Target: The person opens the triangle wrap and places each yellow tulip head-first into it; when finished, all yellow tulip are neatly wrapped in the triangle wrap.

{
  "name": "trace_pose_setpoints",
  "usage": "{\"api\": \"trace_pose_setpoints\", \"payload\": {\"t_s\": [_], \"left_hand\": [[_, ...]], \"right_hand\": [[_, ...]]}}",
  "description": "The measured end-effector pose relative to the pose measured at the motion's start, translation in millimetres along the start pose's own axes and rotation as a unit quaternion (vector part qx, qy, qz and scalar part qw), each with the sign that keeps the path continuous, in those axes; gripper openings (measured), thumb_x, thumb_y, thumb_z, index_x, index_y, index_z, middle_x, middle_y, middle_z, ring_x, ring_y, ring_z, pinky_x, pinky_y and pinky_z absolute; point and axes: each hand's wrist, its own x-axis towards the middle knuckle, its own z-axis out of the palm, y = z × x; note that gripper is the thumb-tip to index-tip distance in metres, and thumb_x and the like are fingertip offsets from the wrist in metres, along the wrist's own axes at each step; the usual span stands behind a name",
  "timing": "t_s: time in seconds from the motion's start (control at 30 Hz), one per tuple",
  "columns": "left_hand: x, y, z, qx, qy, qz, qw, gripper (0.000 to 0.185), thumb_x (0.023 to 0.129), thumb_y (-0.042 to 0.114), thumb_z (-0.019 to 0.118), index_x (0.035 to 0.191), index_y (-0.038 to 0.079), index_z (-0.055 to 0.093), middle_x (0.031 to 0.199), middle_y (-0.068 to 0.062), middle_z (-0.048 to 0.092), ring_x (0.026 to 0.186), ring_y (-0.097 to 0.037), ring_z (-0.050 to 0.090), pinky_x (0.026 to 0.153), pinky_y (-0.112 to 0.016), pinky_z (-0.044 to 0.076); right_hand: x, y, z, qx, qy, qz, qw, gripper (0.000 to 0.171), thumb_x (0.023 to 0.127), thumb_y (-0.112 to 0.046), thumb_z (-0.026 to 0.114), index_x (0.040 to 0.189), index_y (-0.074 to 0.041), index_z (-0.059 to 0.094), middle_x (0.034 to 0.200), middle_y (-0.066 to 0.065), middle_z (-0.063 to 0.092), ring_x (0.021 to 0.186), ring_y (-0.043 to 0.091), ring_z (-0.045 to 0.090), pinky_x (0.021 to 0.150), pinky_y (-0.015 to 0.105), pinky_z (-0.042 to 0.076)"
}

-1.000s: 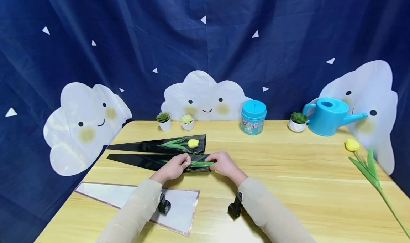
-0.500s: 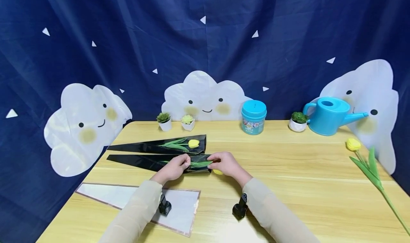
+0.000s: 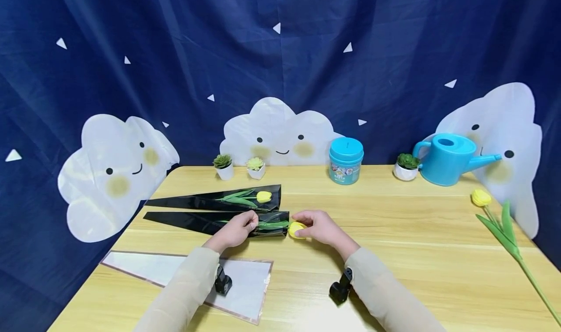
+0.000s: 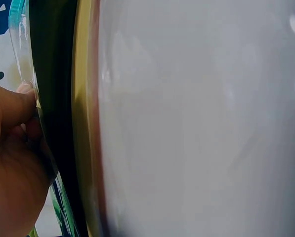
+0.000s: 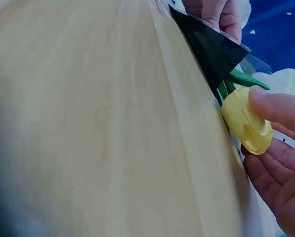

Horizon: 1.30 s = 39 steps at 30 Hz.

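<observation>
A black flower sleeve with a clear front [image 3: 184, 220] lies mid-table in the head view, a yellow tulip [image 3: 295, 230] inside it. Green leaves show through the film, and the bloom sticks out past the wide right end. My left hand [image 3: 234, 230] pinches the sleeve's clear film between thumb and finger, as the left wrist view shows beside the black backing [image 4: 53, 74]. At the sleeve's mouth, my right hand [image 3: 323, 229] holds the bloom, thumb on one side and fingers on the other; the right wrist view shows this bloom [image 5: 241, 118] up close.
Behind lies another black sleeve [image 3: 179, 201] with a tulip fully inside. A pale, pink-edged sleeve [image 3: 245, 288] is under my left forearm. A loose tulip [image 3: 510, 234] lies far right. Along the back stand small potted succulents [image 3: 225, 170], a blue lidded tub [image 3: 346, 160] and a watering can [image 3: 449, 159].
My right hand has moved right, from the leaves at the sleeve's mouth to the yellow bloom, which now shows more fully past the end. My left hand keeps its place on the film.
</observation>
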Motion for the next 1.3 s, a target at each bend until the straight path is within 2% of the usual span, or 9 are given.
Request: {"api": "trace_pose_setpoints", "payload": {"t_s": [0.17,0.37,0.7,0.97,1.3], "left_hand": [[0.1,-0.5,-1.4,-0.002,-0.002,-0.011,0.9999,0.018,0.096,0.007,0.046,0.079,0.01,0.043,0.073,-0.001,0.038,0.071,-0.017,0.042,0.068,-0.034,0.033],[0.2,-0.9,-2.2,-0.003,-0.006,-0.013,0.9999,0.018,0.097,0.007,0.045,0.079,0.009,0.042,0.073,-0.001,0.037,0.069,-0.017,0.041,0.068,-0.034,0.033],[-1.5,-0.8,-5.2,0.0,-0.006,-0.012,0.9999,0.017,0.096,0.006,0.046,0.08,0.01,0.043,0.074,-0.001,0.038,0.07,-0.017,0.041,0.067,-0.033,0.033],[-3.5,2.4,-9.5,0.01,-0.001,0.018,0.9998,0.018,0.095,0.004,0.047,0.079,0.009,0.042,0.075,-0.002,0.038,0.07,-0.017,0.04,0.067,-0.033,0.033],[-3.0,4.9,-9.1,0.018,-0.012,0.036,0.9991,0.019,0.095,0.005,0.046,0.078,0.009,0.04,0.075,-0.002,0.036,0.069,-0.016,0.038,0.067,-0.033,0.032]], "right_hand": [[0.5,2.8,1.8,0.001,-0.006,0.0,1.0,0.045,0.075,-0.006,0.074,0.118,-0.002,0.061,0.111,0.013,0.064,0.095,0.021,0.06,0.082,0.031,0.049],[0.4,-0.7,3.7,0.006,0.022,0.008,1.0,0.036,0.075,-0.003,0.072,0.111,-0.002,0.065,0.099,0.008,0.066,0.082,0.015,0.058,0.073,0.028,0.049],[3.9,-2.0,8.3,0.059,0.039,0.008,0.997,0.033,0.076,0.0,0.071,0.109,0.001,0.065,0.098,0.011,0.066,0.081,0.015,0.057,0.072,0.027,0.049],[7.4,-5.5,14.0,0.06,0.041,-0.007,0.997,0.033,0.075,0.001,0.071,0.108,0.003,0.065,0.1,0.015,0.066,0.081,0.013,0.057,0.073,0.025,0.049],[12.1,-10.8,26.8,0.07,0.045,-0.008,0.997,0.034,0.076,0.0,0.07,0.11,0.003,0.065,0.1,0.015,0.066,0.082,0.013,0.059,0.074,0.026,0.049]]}}
